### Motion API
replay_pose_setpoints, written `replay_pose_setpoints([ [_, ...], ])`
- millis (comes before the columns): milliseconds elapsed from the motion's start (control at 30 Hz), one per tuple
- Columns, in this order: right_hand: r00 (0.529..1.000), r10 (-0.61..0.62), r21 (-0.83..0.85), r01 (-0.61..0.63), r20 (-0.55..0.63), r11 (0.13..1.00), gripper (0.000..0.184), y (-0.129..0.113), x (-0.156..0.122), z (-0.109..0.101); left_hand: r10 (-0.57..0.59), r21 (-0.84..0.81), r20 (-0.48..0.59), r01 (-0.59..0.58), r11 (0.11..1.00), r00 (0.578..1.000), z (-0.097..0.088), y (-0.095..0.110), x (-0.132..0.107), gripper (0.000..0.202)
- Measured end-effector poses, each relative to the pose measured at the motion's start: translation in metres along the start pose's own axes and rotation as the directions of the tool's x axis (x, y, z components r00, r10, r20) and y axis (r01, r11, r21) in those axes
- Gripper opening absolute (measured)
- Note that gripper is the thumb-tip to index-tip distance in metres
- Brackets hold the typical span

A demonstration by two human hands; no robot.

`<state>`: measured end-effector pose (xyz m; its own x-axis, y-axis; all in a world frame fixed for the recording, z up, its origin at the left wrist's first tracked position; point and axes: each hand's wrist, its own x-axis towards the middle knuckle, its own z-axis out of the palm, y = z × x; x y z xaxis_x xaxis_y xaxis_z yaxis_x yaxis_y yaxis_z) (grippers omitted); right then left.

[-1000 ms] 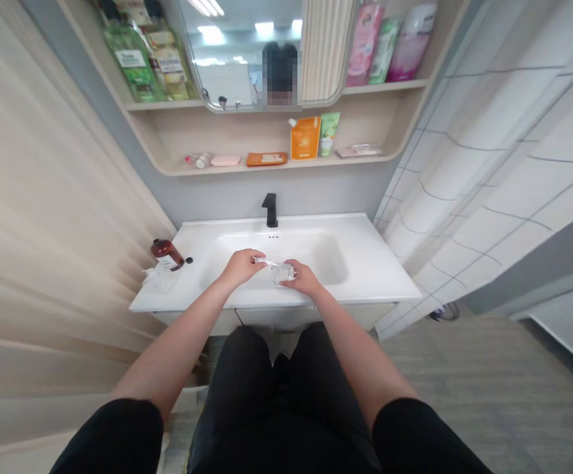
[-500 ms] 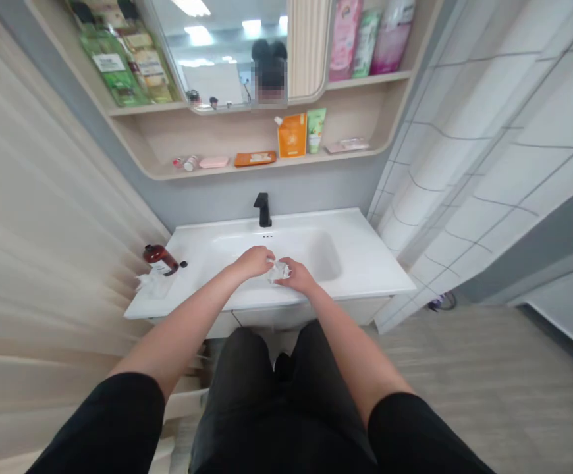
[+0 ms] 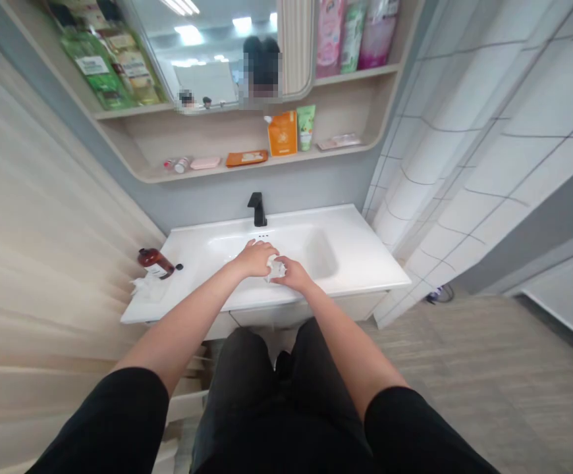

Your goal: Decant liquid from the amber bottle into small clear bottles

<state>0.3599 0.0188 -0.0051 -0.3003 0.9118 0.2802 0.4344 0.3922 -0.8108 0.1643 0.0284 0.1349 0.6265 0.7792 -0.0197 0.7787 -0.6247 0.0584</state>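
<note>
Over the front part of the white sink (image 3: 323, 253), my two hands meet. My right hand (image 3: 294, 273) is closed round a small clear, whitish cup-like thing (image 3: 277, 269); its exact kind is hard to make out. From the left, my left hand (image 3: 257, 258) reaches over its top, fingers bent against a bit of white tissue (image 3: 271, 261) at the rim. Some of those fingertips are hidden. To the left on the counter, an amber bottle (image 3: 156, 263) lies tilted, a small black cap (image 3: 179, 266) beside it. Crumpled white tissue (image 3: 149, 288) rests in front of the bottle.
A black faucet (image 3: 257, 209) stands behind the basin. Above it, a shelf (image 3: 207, 172) holds an orange pouch (image 3: 283, 133), a green tube (image 3: 306, 128) and other toiletries, below a mirror (image 3: 207, 59). A beige curtain (image 3: 44, 217) hangs at left, white tiled wall (image 3: 429, 164) at right.
My left hand has shifted, its fingers now lying further over the top of the small clear thing. My right hand keeps its hold. The view has moved slightly.
</note>
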Motion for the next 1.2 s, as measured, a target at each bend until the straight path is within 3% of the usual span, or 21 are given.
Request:
replay_pose_setpoints([
  [100, 1.0, -0.006, 0.014, 0.006, -0.007, 1.0, 0.073, 0.0, 0.0, 0.0, -0.093, 0.012, 0.007, 0.093, 0.996, 0.996, -0.002, 0.0, 0.001, 0.035],
  [200, 1.0, -0.023, 0.008, 0.023, -0.005, 1.0, 0.07, 0.001, -0.001, 0.0, 0.001, -0.003, 0.108, 0.0, 1.0, 0.994, -0.001, 0.0, 0.001, 0.03],
  [267, 1.0, -0.026, 0.013, 0.026, -0.009, 1.0, 0.073, 0.001, -0.001, 0.0, 0.078, 0.01, 0.077, -0.079, 0.997, 0.994, -0.001, 0.0, 0.001, 0.046],
  [333, 1.0, -0.023, 0.026, 0.023, -0.015, 0.999, 0.076, 0.0, -0.002, 0.0, 0.075, 0.046, 0.048, -0.077, 0.996, 0.996, 0.0, 0.001, 0.001, 0.051],
  [433, 0.999, -0.033, 0.022, 0.033, -0.008, 0.999, 0.071, -0.001, -0.002, -0.001, 0.016, 0.082, 0.092, -0.024, 0.996, 0.996, 0.0, 0.001, 0.002, 0.034],
  [500, 0.999, -0.041, 0.006, 0.041, -0.002, 0.999, 0.066, -0.002, -0.002, -0.001, 0.061, 0.059, 0.129, -0.069, 0.996, 0.99, 0.001, 0.001, 0.003, 0.026],
  [600, 1.0, -0.029, 0.008, 0.029, -0.004, 1.0, 0.067, -0.003, -0.002, -0.002, 0.159, -0.044, 0.102, -0.155, 0.987, 0.982, 0.002, 0.0, 0.003, 0.046],
  [700, 1.0, -0.01, 0.022, 0.01, -0.015, 1.0, 0.075, -0.004, -0.002, -0.002, -0.009, -0.11, 0.002, 0.01, 0.994, 1.0, 0.006, 0.001, 0.002, 0.06],
  [800, 1.0, -0.015, 0.008, 0.015, -0.017, 1.0, 0.075, -0.003, -0.002, -0.001, -0.22, -0.064, 0.005, 0.22, 0.973, 0.975, 0.01, 0.002, 0.0, 0.048],
  [867, 0.999, -0.03, -0.015, 0.03, -0.017, 0.999, 0.073, -0.002, -0.002, -0.001, -0.193, -0.028, 0.065, 0.196, 0.98, 0.979, 0.012, 0.002, -0.002, 0.034],
  [933, 0.999, -0.038, -0.035, 0.037, -0.014, 0.999, 0.071, 0.0, -0.001, 0.0, -0.06, -0.058, 0.099, 0.066, 0.996, 0.993, 0.013, 0.002, -0.005, 0.029],
  [1033, 1.0, -0.026, -0.036, 0.026, -0.012, 0.999, 0.073, 0.002, 0.0, 0.001, 0.09, -0.135, 0.066, -0.08, 0.988, 0.994, 0.013, 0.002, -0.007, 0.053],
  [1100, 1.0, -0.019, -0.023, 0.018, -0.015, 1.0, 0.077, 0.003, 0.0, 0.001, 0.061, -0.143, 0.053, -0.053, 0.988, 0.997, 0.013, 0.002, -0.007, 0.06],
  [1200, 1.0, -0.028, -0.015, 0.027, -0.008, 1.0, 0.076, 0.004, 0.0, 0.001, -0.102, -0.117, 0.081, 0.111, 0.987, 0.991, 0.013, 0.006, -0.004, 0.044],
])
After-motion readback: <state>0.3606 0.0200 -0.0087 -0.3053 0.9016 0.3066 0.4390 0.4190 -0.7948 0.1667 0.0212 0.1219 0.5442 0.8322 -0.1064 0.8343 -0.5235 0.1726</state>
